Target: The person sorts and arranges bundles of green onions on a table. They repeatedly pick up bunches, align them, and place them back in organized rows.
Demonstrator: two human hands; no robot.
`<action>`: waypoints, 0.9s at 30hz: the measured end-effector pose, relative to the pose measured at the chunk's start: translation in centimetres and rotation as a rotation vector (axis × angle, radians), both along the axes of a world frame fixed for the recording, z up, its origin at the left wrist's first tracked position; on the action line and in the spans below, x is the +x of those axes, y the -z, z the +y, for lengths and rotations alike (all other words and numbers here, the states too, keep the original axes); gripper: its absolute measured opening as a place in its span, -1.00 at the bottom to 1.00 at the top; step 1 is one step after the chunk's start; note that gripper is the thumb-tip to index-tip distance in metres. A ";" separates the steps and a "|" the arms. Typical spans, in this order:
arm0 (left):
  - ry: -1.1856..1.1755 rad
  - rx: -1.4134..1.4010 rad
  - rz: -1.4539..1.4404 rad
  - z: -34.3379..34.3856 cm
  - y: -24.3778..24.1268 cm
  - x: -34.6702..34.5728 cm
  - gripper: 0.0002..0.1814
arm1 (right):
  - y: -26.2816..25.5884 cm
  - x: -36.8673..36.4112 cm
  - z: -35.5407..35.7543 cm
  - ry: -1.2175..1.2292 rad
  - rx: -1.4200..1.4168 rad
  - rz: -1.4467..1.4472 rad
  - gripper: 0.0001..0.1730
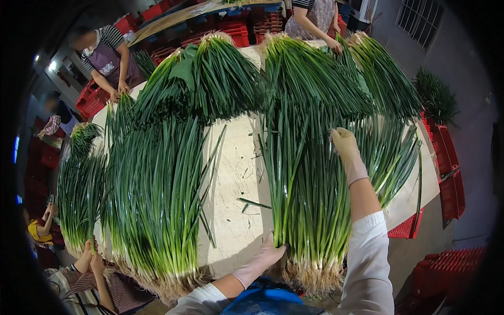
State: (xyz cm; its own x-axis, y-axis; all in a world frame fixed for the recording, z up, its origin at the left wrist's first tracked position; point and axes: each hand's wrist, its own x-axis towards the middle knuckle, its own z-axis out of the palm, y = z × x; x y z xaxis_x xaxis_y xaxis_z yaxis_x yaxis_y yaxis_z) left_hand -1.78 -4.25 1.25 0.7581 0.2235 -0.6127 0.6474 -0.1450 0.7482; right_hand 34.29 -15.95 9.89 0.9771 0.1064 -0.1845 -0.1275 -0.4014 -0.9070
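Long green onions with pale, rooted ends (311, 220) lie in a thick pile on a light wooden table (232, 169), roots toward me. My left hand (267, 252), in a thin pale glove, grips a few stalks near their lower ends at the left side of this pile. Over the leafy upper part, my right hand (344, 143), gloved too, is held with fingers curled; whether a leaf is between them cannot be told. Another wide pile of green onions (157, 197) lies to the left. Cut leaf bits (254, 202) are scattered on the wood between the piles.
Across the table lie more bundles (226, 75), roots pointing away. A co-worker (110, 59) stands at the far left, another (315, 19) at the far right, and a third person's hands (92, 256) hold stalks at the near left. Red plastic crates (447, 157) stand beyond the right edge.
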 end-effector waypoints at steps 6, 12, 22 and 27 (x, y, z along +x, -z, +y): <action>-0.012 -0.009 0.013 0.1 -0.2 0.1 -0.36 | -1.0 0.2 0.4 0.045 0.068 0.033 -0.64; -0.008 0.005 0.030 0.1 -0.7 0.3 -0.35 | -1.6 0.1 0.5 0.049 0.199 0.113 -0.68; -0.007 -0.102 0.042 0.5 -1.1 0.1 -0.34 | 0.4 0.9 0.0 0.124 0.249 0.050 -0.71; -0.013 -0.097 -0.004 0.2 -1.0 0.0 -0.36 | 0.9 1.2 -0.4 0.178 0.248 -0.051 -0.67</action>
State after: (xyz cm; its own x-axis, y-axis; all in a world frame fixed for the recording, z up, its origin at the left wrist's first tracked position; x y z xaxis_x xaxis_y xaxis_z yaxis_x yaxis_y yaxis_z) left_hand -1.82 -4.02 2.29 0.7581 0.1731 -0.6287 0.6457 -0.0639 0.7609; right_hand 35.45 -16.34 9.00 0.9917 -0.0311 -0.1250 -0.1281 -0.1429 -0.9814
